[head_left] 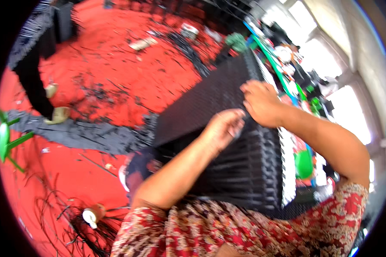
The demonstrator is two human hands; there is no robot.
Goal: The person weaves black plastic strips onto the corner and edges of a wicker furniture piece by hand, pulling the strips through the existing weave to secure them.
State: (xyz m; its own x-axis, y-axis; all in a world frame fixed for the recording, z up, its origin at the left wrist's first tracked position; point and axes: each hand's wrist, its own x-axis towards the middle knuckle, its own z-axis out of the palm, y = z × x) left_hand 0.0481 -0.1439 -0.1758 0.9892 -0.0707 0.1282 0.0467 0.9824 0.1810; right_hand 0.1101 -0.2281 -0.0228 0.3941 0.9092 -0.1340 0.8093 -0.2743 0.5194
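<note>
A large black woven piece [201, 100] with a boxy shape stands in front of me, its flat side tightly woven. Below its top edge, loose black strips [240, 167] run in rows along the near face. My right hand [261, 103] lies at the upper edge of the weave, fingers bent and closed. Just left of it, my left hand [225, 126] is closed with curled fingers close to the same edge. What either hand pinches is too blurred to make out.
Red floor [94, 64] spreads to the left, littered with black scraps. A grey cloth strip [81, 135] crosses it. A green stool [4, 139] stands far left, near tangled black strands [79, 233] and a white-topped container [92, 215]. Cluttered goods [287, 64] line the windows at right.
</note>
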